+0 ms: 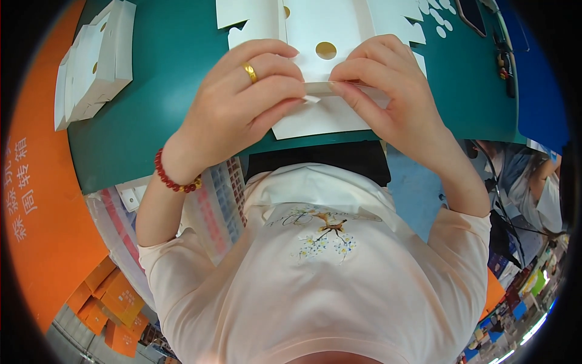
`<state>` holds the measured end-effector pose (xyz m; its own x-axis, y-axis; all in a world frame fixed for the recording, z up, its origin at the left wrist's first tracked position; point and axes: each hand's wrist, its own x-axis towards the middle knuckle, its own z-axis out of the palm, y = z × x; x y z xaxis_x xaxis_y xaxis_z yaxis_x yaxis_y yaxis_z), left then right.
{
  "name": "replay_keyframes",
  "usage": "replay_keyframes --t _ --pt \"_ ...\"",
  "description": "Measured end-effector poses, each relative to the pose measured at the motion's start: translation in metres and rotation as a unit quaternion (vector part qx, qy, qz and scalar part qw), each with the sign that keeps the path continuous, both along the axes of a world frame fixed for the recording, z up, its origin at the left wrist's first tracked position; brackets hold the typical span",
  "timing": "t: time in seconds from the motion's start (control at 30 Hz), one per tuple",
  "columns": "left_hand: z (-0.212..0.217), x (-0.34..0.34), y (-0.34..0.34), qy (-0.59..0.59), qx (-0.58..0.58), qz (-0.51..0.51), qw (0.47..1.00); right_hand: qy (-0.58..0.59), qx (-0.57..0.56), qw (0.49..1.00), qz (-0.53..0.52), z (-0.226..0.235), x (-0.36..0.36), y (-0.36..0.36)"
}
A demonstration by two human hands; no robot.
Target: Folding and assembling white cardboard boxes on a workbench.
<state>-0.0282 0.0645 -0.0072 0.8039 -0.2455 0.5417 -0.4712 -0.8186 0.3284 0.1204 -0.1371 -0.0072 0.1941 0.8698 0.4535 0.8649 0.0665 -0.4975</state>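
Note:
A white die-cut cardboard box blank (330, 24), with round holes in it, lies unfolded on the green tabletop (163, 48) in front of me. My left hand (251, 85) pinches the raised fold near the blank's close edge, the thumb below and the fingers above. On the same fold, to the right, my right hand (388, 85) pinches with thumb and forefinger. A small white tab sticks out beside my left thumb. The near flap (321, 124) lies toward me, below the fold.
Folded white cardboard boxes (100, 60) stand at the table's left edge by a large orange panel (42, 182). Several white oval cut-outs (438, 17) and a phone (471, 15) lie at the far right. Near the right edge are small dark items (504, 67).

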Motion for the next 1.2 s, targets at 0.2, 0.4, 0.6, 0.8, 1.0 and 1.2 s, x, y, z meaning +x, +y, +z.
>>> replay_keyframes --t 0.2,0.4,0.6,0.8,1.0,1.2 --pt "-0.009 0.001 -0.013 -0.032 -0.092 0.061 0.993 0.058 -0.036 0.998 -0.004 0.006 -0.004 0.002" --pt "-0.01 0.0 -0.016 -0.027 -0.129 0.077 0.988 0.058 -0.066 0.996 -0.003 0.009 -0.005 0.001" --pt "-0.015 -0.005 -0.014 -0.009 -0.106 0.053 0.993 0.064 -0.064 0.996 0.01 0.008 -0.002 0.001" --pt "-0.015 -0.006 -0.014 -0.003 -0.128 0.056 0.99 0.075 -0.081 0.994 0.013 0.01 -0.002 0.0" --pt "-0.015 -0.007 -0.014 -0.007 -0.105 0.044 0.993 0.09 -0.067 0.993 0.021 0.015 -0.006 0.003" --pt "-0.015 -0.008 -0.014 -0.021 -0.047 0.033 0.998 0.039 -0.03 0.998 0.025 0.006 -0.003 0.001"
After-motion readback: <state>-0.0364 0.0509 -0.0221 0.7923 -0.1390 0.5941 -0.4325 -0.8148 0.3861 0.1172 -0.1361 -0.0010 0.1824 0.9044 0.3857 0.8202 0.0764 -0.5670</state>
